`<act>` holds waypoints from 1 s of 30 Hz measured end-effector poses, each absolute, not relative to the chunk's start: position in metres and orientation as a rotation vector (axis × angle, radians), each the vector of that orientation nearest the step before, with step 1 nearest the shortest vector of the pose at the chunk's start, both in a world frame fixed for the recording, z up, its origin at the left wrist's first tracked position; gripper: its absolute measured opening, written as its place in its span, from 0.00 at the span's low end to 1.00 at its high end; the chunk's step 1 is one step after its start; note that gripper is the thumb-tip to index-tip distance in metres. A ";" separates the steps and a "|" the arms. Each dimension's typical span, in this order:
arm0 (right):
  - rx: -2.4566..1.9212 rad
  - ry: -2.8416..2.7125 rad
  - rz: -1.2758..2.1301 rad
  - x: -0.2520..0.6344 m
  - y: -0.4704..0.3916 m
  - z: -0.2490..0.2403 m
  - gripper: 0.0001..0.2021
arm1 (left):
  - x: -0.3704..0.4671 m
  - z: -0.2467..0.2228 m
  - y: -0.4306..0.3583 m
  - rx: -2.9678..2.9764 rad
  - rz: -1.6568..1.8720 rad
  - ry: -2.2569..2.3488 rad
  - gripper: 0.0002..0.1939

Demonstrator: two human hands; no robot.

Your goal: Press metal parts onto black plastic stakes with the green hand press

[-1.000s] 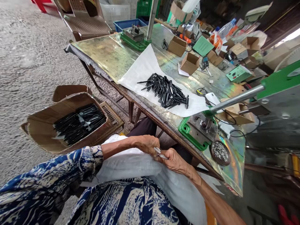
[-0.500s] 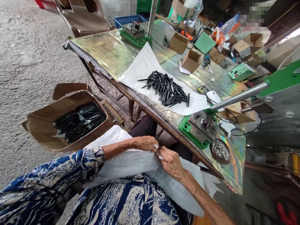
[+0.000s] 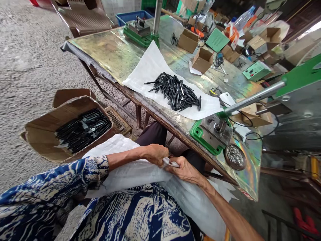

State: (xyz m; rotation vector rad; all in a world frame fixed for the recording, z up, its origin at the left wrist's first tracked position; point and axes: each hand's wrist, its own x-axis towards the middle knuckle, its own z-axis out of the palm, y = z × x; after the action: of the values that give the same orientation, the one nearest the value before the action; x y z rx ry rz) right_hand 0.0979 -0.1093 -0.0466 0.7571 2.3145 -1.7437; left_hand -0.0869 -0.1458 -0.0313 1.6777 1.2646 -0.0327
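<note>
My left hand [image 3: 155, 154] and my right hand [image 3: 184, 170] are side by side over my lap, each closed on a white sheet [image 3: 142, 177]. A twisted bit of the sheet shows between them. The sheet lies across my lap and hangs down at the right. On the table, a heap of thin black parts [image 3: 175, 92] rests on another white sheet [image 3: 140, 72]. A green press base [image 3: 198, 132] stands at the near table edge, beside a round dish of small metal pieces [image 3: 235, 157].
An open cardboard box [image 3: 42, 140] of black parts stands on the floor at the left. A second green press base [image 3: 137, 38], small boxes and cables are farther back on the table [image 3: 100, 47]. A brown chair [image 3: 85, 20] stands at the back left.
My hands have shifted slightly relative to each other, and a twisted end of the sheet now shows more between them. The whole view has moved a little.
</note>
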 end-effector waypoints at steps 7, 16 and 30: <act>0.604 2.640 -1.475 0.103 -0.116 -0.057 0.14 | -0.089 -0.042 -0.147 1.650 0.133 1.168 0.05; 0.529 3.199 -0.923 0.115 -0.145 -0.070 0.11 | -0.097 -0.084 -0.158 1.047 0.531 0.750 0.03; 1.003 2.058 -2.087 0.102 -0.127 -0.066 0.17 | -0.079 -0.044 -0.155 1.895 -0.136 1.270 0.13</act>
State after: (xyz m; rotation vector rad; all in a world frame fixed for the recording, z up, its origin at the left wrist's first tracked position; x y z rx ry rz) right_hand 0.1023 -0.1266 -0.0655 1.0026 2.0583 -2.0870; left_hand -0.0788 -0.1547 -0.0444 1.8951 1.2705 -0.1359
